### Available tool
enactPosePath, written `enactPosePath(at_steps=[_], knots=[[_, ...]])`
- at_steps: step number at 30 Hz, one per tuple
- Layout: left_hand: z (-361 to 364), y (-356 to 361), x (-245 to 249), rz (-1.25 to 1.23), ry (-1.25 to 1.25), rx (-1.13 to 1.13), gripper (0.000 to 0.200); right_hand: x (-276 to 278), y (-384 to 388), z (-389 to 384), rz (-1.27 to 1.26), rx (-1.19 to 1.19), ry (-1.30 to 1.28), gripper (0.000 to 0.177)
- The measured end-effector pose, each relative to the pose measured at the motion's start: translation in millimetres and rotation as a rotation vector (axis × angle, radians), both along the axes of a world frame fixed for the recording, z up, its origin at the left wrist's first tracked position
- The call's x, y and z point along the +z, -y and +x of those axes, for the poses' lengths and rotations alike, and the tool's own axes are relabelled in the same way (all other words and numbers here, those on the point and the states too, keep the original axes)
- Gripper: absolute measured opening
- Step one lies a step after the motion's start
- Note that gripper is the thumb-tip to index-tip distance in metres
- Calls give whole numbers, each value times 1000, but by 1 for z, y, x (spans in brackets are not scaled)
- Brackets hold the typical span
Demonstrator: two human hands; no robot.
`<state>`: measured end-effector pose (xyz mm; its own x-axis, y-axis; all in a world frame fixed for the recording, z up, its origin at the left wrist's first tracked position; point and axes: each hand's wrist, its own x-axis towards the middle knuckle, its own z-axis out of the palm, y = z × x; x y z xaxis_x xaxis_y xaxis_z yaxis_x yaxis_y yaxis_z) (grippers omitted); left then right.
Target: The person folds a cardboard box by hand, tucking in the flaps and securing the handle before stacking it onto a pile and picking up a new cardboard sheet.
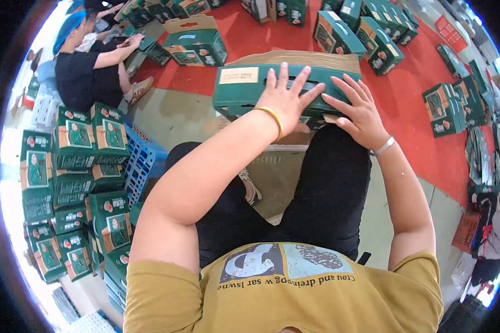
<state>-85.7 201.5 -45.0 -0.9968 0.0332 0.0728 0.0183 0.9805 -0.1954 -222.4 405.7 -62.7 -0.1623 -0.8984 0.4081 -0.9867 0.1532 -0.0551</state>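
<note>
A green printed carton [240,95] with a cream label and a raised brown cardboard flap [316,57] lies in front of my knees. My left hand [286,102], with a yellow bracelet at its wrist, rests on the carton's top with fingers spread. Beside it, my right hand [362,114] lies on the right end of the top, fingers stretched out. A dark slot in the top shows partly between the hands. Neither hand grasps anything. The carton's underside and much of its near side are hidden by my hands and knees.
Stacked green cartons [75,139] stand at left, by a blue plastic crate [141,161]. More cartons [339,36] stand on the red floor covering [261,33] ahead and at right. A seated person [89,75] in black works at upper left. Another person [494,238] is far right.
</note>
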Motion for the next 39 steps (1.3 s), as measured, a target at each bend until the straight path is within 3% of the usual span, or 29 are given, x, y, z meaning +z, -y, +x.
enactPosePath(at_steps=[4,6,9,10,14,16,18,26,39], knots=[[5,24,18,154,94,-135,91,6,-1,6,47,-10,-45,54],[13,73,19,409,4,-250,94,10,-1,5,66,-8,-7,54],[52,147,34,431,112,-240,92,17,8,12,27,-4,46,49],[65,154,39,434,187,-115,93,27,14,21,36,-47,53,47],[74,161,18,535,65,-132,80,46,60,40,54,-151,-14,59],[72,156,15,486,23,-124,79,41,86,44,63,-162,-108,69],[70,156,7,416,-97,-156,74,31,111,56,104,-108,-21,70],[65,173,-15,361,-194,-231,67,5,130,73,-43,-225,-64,62],[66,160,-21,302,-259,-141,53,5,132,72,-10,-261,-99,57]])
